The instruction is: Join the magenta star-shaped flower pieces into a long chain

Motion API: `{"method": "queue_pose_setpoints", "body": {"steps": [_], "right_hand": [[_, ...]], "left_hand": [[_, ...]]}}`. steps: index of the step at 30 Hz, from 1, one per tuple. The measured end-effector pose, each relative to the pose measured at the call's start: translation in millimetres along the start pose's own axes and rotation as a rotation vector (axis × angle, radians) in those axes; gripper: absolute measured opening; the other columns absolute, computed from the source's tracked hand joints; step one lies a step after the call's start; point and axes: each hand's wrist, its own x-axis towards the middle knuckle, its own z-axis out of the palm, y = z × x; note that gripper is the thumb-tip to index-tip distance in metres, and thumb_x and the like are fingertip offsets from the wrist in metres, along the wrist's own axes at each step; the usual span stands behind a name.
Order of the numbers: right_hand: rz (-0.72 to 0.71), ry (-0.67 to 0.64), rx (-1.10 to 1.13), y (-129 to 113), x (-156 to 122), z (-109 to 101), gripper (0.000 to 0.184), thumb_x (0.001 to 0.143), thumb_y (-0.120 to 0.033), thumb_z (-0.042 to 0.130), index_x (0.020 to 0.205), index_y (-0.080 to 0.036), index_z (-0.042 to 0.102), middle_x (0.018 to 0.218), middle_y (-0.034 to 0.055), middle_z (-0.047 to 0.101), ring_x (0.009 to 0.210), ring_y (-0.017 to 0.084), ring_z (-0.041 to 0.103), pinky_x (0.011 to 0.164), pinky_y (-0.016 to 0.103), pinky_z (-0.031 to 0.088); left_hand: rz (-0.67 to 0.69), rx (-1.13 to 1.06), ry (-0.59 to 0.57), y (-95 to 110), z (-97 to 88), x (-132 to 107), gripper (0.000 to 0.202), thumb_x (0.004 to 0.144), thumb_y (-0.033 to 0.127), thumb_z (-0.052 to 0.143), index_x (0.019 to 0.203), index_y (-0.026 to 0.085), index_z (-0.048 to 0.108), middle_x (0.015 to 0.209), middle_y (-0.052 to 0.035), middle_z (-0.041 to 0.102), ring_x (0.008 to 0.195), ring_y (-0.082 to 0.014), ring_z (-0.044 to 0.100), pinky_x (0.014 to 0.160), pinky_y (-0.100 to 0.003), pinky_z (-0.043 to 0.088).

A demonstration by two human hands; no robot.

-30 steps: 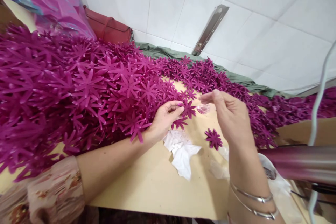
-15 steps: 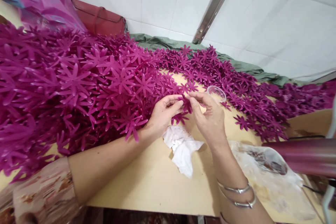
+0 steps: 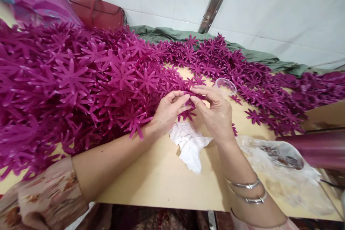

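Note:
My left hand [image 3: 169, 110] and my right hand [image 3: 217, 115] meet above the table, thumbs and fingertips nearly touching. Both pinch a small purple artificial flower piece [image 3: 198, 95], mostly covered by the fingers. To the left, a large heap of purple star-shaped artificial flowers [image 3: 71, 75] reaches up to my left wrist. Just below the hands lies a crumpled white cloth [image 3: 185, 142], perhaps tissue. Behind my right hand sits a clear round plastic lid or shallow dish [image 3: 225, 85].
More purple flowers [image 3: 210, 66] run along the back over a green cloth [image 3: 159, 33]. A red handbag [image 3: 94, 10] stands at the wall. On the right are a clear plastic bag [image 3: 283, 176] and a dark pink cylinder [image 3: 315, 149]. The pale tabletop [image 3: 151, 183] ends near my body.
The view has tilted down a little, so things appear higher. My right fingers have stretched further across the flower piece, which hung lower between the hands before.

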Motion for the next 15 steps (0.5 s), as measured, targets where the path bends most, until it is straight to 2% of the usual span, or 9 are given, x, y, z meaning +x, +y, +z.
{"method": "queue_pose_setpoints", "body": {"steps": [3,7,11,15], "right_hand": [[0.089,0.02,0.089,2.6,1.0,-1.1,0.017,0.084,-0.026,0.078,0.1,-0.023,0.077,0.104,0.0042,0.078,0.098,0.02,0.072,0.096,0.039,0.057],[0.202,0.026,0.218,7.6,2.0,-1.0,0.014,0.08,-0.028,0.081,0.09,-0.021,0.075,0.092,0.0021,0.077,0.085,0.018,0.071,0.083,0.035,0.058],[0.168,0.007,0.238,7.4,2.5,-1.1,0.013,0.083,-0.034,0.08,0.086,-0.022,0.075,0.093,0.0029,0.076,0.087,0.018,0.07,0.085,0.035,0.057],[0.154,-0.026,0.231,7.0,2.9,-2.4,0.016,0.086,-0.039,0.076,0.086,-0.023,0.074,0.091,0.0026,0.076,0.084,0.018,0.069,0.082,0.035,0.057]], "left_hand": [[0.003,0.001,-0.015,-0.1,0.1,-1.1,0.022,0.077,0.019,0.084,0.086,0.015,0.063,0.079,0.0025,0.071,0.077,-0.0089,0.07,0.088,-0.027,0.055],[0.008,0.016,-0.019,-0.5,0.9,-1.1,0.022,0.077,0.021,0.084,0.085,0.015,0.065,0.081,0.001,0.073,0.078,-0.0105,0.07,0.094,-0.032,0.056],[-0.021,0.033,-0.036,-2.0,0.4,0.3,0.023,0.076,0.021,0.085,0.091,0.015,0.069,0.087,-0.0014,0.075,0.082,-0.0122,0.072,0.098,-0.036,0.055],[-0.019,0.051,-0.053,-2.6,-0.5,0.1,0.024,0.077,0.024,0.085,0.09,0.015,0.068,0.085,-0.0009,0.074,0.08,-0.0128,0.072,0.096,-0.037,0.056]]}}
